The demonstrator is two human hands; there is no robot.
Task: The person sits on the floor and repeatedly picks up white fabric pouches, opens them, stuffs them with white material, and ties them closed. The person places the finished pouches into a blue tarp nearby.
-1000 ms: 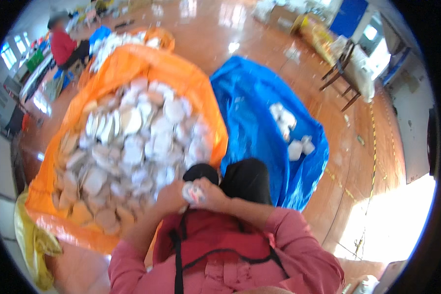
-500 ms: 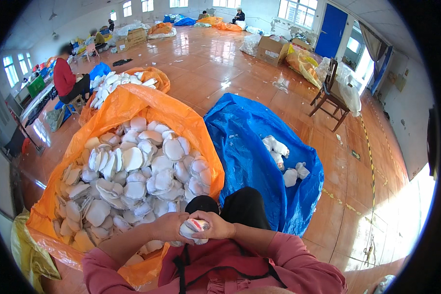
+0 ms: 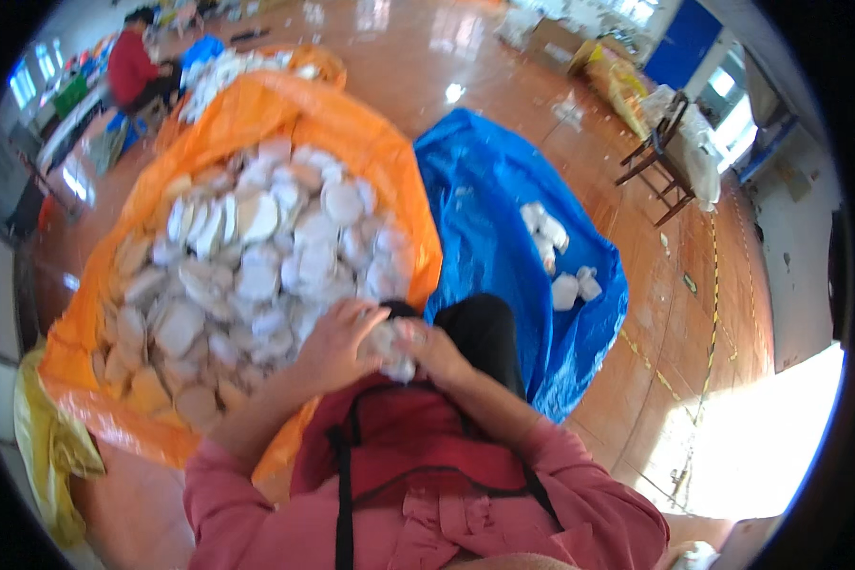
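Both my hands meet over my lap on one small white packet (image 3: pixel 389 350). My left hand (image 3: pixel 337 344) closes around its left side and my right hand (image 3: pixel 434 350) pinches its right side. Just beyond my hands lies a big orange sack (image 3: pixel 351 133), open and heaped with several round white pieces (image 3: pixel 256 247). To its right a blue sack (image 3: pixel 484 199) lies open with a few white pieces (image 3: pixel 556 256) inside. Pink sleeves cover my forearms, and a dark apron strap crosses my chest.
A yellow bag (image 3: pixel 52 446) lies at my lower left. A person in red (image 3: pixel 133 66) sits at the far left beside another orange sack of white pieces (image 3: pixel 237 66). A dark wooden chair (image 3: pixel 660 157) stands at the right on the glossy brown floor.
My hands stay together on the white packet over my lap, turning it between the fingers. The view has shifted, and the sacks sit a little differently in the frame.
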